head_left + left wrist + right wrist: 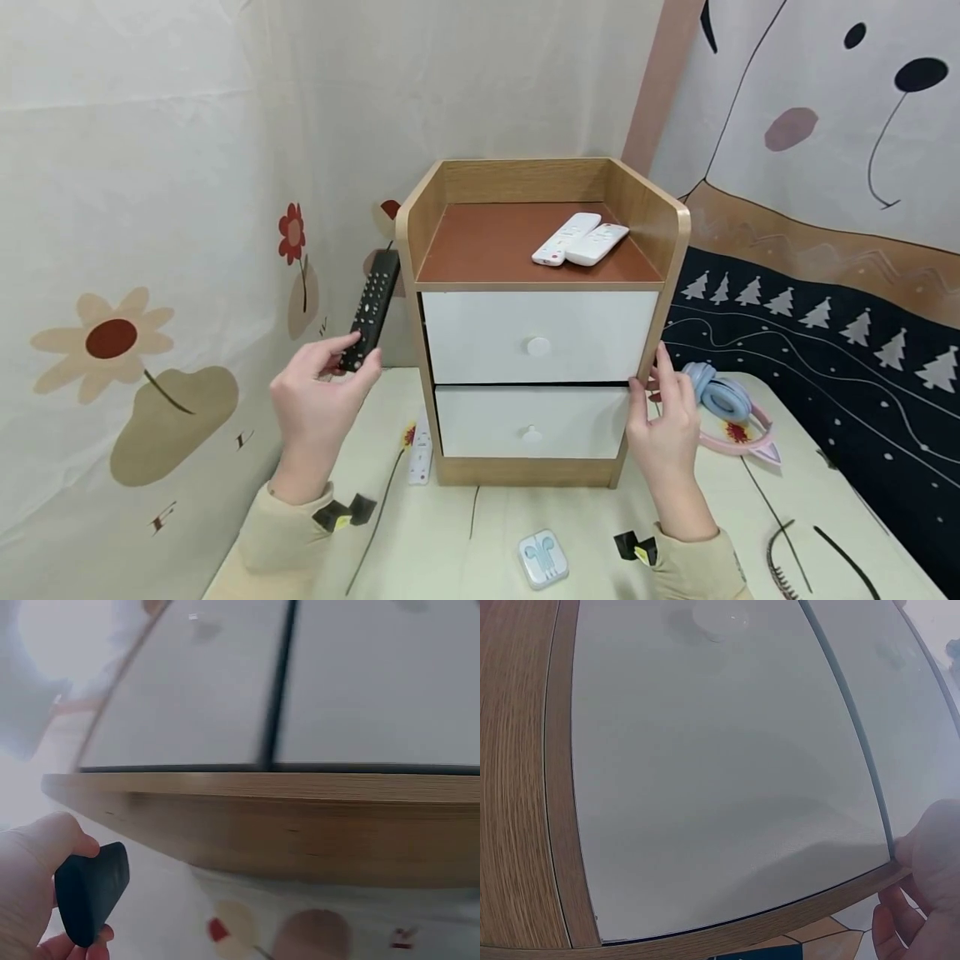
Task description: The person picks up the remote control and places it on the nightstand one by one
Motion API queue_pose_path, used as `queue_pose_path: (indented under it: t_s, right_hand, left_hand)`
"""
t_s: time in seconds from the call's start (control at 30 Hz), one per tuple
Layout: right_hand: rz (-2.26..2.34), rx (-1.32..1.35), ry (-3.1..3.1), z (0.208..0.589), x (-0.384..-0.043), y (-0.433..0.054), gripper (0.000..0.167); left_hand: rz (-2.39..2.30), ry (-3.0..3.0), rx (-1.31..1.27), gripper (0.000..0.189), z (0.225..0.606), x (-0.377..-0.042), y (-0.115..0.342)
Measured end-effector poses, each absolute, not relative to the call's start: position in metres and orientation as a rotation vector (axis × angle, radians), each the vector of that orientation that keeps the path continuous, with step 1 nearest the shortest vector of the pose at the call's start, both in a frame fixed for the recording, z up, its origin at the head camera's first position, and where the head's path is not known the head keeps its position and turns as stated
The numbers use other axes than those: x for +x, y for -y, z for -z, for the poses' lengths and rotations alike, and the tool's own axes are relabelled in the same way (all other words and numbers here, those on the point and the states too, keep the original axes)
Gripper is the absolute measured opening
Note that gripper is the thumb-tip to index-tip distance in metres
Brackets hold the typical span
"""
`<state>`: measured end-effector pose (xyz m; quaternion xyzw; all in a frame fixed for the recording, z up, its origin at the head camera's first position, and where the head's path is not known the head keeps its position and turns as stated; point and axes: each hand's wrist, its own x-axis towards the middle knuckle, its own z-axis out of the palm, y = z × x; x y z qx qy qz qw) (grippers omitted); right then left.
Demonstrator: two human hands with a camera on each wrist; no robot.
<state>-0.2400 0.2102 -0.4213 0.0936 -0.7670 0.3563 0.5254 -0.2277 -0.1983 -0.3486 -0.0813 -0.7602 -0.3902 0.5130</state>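
Observation:
My left hand (318,408) pinches a black remote control (372,308) by its lower end, holding it up tilted beside the left wall of a small wooden cabinet (525,472). In the left wrist view, thumb and fingers clasp the dark remote (88,892) near the wooden side panel. My right hand (666,425) grips the cabinet's right edge, thumb at the front and fingers around the side. Both white drawers, the upper (480,337) and the lower (480,421), are closed. On the brown top lie two white remotes (564,240), partly overlapping.
A boxed pair of earphones (542,559) lies in front. Blue headphones (723,396) and a pink cat-ear headband (763,442) are at the right, with dark hairbands (780,558) nearer. A slim white item (421,454) lies by the cabinet's left foot. Printed curtains hang behind.

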Motion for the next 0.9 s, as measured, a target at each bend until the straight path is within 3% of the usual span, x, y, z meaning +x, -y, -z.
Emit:
queue_pose_path:
  t_s: [0.43,0.9]
  right_hand:
    - [-0.845,0.205,1.866,0.420,-0.238,-0.210,0.069]
    - [-0.858,0.193,1.880,0.420,-0.237,-0.209,0.068]
  left_hand:
    - [1.036,1.579,-0.351,0.029,0.283,-0.216,0.173]
    - [0.865,1.591,-0.521,0.027,0.260,-0.227,0.138]
